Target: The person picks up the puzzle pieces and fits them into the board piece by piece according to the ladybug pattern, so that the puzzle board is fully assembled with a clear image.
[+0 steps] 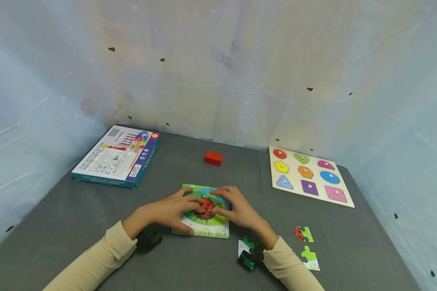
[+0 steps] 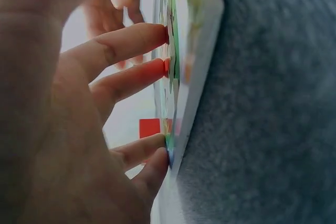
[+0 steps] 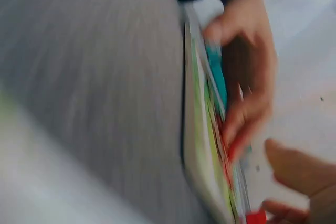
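Note:
A square puzzle board (image 1: 211, 231) with a red ladybug on green lies in the middle of the table. Spread over its left part, my left hand (image 1: 171, 211) touches the surface with its fingertips; in the left wrist view the left hand (image 2: 100, 93) has several fingertips against the pieces. From the right, my right hand (image 1: 240, 208) reaches over the board with bent, spread fingers. Whether its fingertips touch the board cannot be told. The right wrist view is blurred and shows the board (image 3: 197, 145) edge-on.
Loose puzzle pieces lie right of the board, two (image 1: 306, 233) (image 1: 310, 258) at the right and others (image 1: 243, 247) near my right wrist. Behind are a red block (image 1: 213, 158), a boxed set (image 1: 113, 155) at left and a shape board (image 1: 306, 192) at right.

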`<state>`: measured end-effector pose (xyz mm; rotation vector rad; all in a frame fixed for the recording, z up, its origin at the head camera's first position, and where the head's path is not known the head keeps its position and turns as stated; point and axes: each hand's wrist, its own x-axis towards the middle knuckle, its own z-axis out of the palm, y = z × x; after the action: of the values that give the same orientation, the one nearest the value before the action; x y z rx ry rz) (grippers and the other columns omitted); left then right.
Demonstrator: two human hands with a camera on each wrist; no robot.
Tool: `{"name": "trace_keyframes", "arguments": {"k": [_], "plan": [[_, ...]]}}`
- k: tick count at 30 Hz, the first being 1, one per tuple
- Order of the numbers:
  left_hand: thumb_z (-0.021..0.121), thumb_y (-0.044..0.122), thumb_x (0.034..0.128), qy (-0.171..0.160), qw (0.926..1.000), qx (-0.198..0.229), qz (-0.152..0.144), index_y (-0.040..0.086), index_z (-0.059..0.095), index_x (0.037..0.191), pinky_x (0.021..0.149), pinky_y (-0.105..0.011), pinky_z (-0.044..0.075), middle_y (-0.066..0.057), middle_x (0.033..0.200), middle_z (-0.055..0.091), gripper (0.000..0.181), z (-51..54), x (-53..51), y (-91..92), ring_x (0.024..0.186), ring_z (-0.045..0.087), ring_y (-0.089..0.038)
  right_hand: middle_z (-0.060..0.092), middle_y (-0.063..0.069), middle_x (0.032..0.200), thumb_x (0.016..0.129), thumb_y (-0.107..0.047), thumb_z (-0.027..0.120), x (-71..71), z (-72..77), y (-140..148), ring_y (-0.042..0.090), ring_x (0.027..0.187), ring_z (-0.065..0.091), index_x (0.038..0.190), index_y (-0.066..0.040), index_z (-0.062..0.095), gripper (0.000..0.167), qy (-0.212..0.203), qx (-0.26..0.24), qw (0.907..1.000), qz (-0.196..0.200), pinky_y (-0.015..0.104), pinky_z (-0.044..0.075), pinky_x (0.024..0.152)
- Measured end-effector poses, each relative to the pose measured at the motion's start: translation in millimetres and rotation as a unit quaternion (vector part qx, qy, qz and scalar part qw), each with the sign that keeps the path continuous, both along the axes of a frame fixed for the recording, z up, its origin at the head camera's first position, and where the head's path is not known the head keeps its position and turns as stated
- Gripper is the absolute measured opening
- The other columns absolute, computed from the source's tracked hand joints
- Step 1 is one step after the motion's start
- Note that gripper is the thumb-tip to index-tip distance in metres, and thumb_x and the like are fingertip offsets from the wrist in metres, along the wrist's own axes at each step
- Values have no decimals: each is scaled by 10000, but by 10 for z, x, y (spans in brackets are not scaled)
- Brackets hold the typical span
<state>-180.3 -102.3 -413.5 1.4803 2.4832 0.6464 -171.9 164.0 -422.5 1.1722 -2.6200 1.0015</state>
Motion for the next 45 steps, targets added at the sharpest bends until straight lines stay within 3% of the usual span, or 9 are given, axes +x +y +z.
{"name": "trace_keyframes", "arguments": {"k": [5, 8, 13, 19, 25, 33, 45], "plan": [[716, 552, 733, -346, 9993, -152, 73, 235, 536, 1228, 1022, -579, 264, 36, 1417, 353, 614, -11, 12, -31, 1361, 118, -393, 543, 58, 1235, 809, -148, 733, 30, 104, 383, 213, 1143, 497, 1231, -60, 578, 458, 243, -432, 9981, -356, 414, 427, 915], [728, 516, 741, -446, 9989, -145, 36, 236, 529, 1232, 1031, -577, 249, 32, 1417, 348, 599, -7, 10, -46, 1366, 103, -388, 558, 107, 1216, 788, -57, 736, 143, 245, 609, 246, 1122, 523, 1203, -16, 588, 442, 243, -636, 9960, -585, 381, 446, 912], [724, 499, 755, -509, 9986, -109, -23, 235, 521, 1245, 1031, -584, 242, 21, 1425, 339, 592, -3, -1, -53, 1365, 94, -389, 549, 199, 1204, 773, 62, 705, 350, 407, 969, 258, 1139, 506, 1185, 36, 584, 430, 149, -902, 9926, -802, 218, 405, 958], [716, 500, 762, -573, 9983, -111, -35, 230, 516, 1255, 1032, -593, 229, 13, 1428, 330, 596, 1, -8, -48, 1366, 80, -398, 519, 179, 1240, 758, 125, 685, 419, 180, 1458, 48, 1187, 461, 1247, 28, 543, 518, 39, -1163, 9875, -1061, 128, 331, 983], [721, 499, 758, -580, 9982, -125, -18, 234, 513, 1260, 1033, -592, 225, 15, 1431, 327, 604, -6, -14, -53, 1369, 75, -398, 511, 157, 1256, 788, 68, 688, 515, 23, 1724, 26, 1179, 450, 1272, 2, 535, 512, -331, -1088, 9850, -1301, 104, 321, 974], [716, 506, 760, -606, 9981, -58, -63, 235, 511, 1264, 1030, -601, 219, 6, 1417, 339, 607, -17, -17, -57, 1365, 75, -401, 504, 128, 1268, 832, 20, 662, 582, -59, 1935, 51, 1165, 467, 1296, -17, 517, 488, -790, -1099, 9796, -1485, 102, 354, 942], [707, 520, 761, -654, 9978, -55, -26, 244, 514, 1272, 1037, -594, 208, 15, 1422, 338, 612, -9, -8, -36, 1367, 72, -393, 479, 156, 1273, 783, 19, 713, 598, -78, 2096, 42, 1150, 456, 1294, 8, 510, 550, -656, -630, 9860, -1398, 100, 371, 910]]}}
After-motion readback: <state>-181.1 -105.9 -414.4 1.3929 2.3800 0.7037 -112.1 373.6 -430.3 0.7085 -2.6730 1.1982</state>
